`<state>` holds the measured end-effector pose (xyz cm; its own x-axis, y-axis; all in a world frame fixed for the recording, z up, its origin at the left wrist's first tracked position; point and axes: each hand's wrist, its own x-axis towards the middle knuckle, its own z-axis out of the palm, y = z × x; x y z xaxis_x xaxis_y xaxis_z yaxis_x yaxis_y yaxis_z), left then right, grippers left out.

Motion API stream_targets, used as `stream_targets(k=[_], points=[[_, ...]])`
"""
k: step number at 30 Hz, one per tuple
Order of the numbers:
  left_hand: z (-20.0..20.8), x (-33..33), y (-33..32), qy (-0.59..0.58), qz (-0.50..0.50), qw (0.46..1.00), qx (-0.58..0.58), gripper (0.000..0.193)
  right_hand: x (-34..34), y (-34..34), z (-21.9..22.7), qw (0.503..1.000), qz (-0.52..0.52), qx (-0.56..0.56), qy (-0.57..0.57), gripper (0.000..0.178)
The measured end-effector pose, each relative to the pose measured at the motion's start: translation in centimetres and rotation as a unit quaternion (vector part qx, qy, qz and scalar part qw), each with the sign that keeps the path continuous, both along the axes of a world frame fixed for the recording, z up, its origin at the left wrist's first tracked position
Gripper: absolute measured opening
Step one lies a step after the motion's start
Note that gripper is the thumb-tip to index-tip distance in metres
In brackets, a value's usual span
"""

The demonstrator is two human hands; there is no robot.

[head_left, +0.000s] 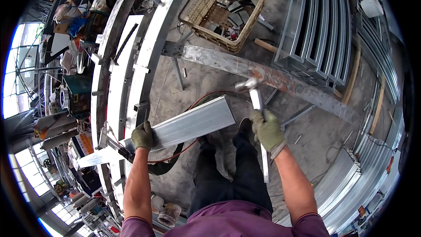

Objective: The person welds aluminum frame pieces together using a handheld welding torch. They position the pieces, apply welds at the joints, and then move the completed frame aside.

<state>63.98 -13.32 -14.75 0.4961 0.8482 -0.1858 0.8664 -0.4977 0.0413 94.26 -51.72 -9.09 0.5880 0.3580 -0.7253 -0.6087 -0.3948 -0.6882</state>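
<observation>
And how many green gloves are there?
2: one glove on the left hand, holding the metal piece; one on the right hand, gripping the hammer. Some may be hidden.

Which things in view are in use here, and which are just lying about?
In use:
- panel, held by the left hand
- hammer, gripped by the right hand

Seemingly just lying about:
- crate of offcuts
- white bucket
- stacked channels
</observation>
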Motion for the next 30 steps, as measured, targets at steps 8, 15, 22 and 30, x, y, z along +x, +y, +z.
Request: stream_targets(k=[8, 15, 22, 30], points=[[-0.6, -0.1, 0.5, 0.002, 0.002, 1.0, -0.008, 0.056, -2.2, -1.5, -4.0, 0.991, 0.087, -0.048, -0.095, 0.032], [-0.5, 0.2, 0.5, 0.031, 0.0, 1.0, 0.001, 0.054, -3.6, -2.4, -2.1, 0.997, -0.066, -0.026, 0.002, 0.031], [-0.5, -0.4, 0.4, 0.015, 0.022, 1.0, -0.005, 0.054, -3.8, -4.2, -1.0, 0.991, 0.006, -0.095, -0.097, 0.038], [-0.9, -0.9, 1.0, 0.024, 0.024, 0.999, 0.0, 0.055, -4.7, -4.8, 1.2, 0.996, -0.05, -0.066, 0.025, 0.035]])
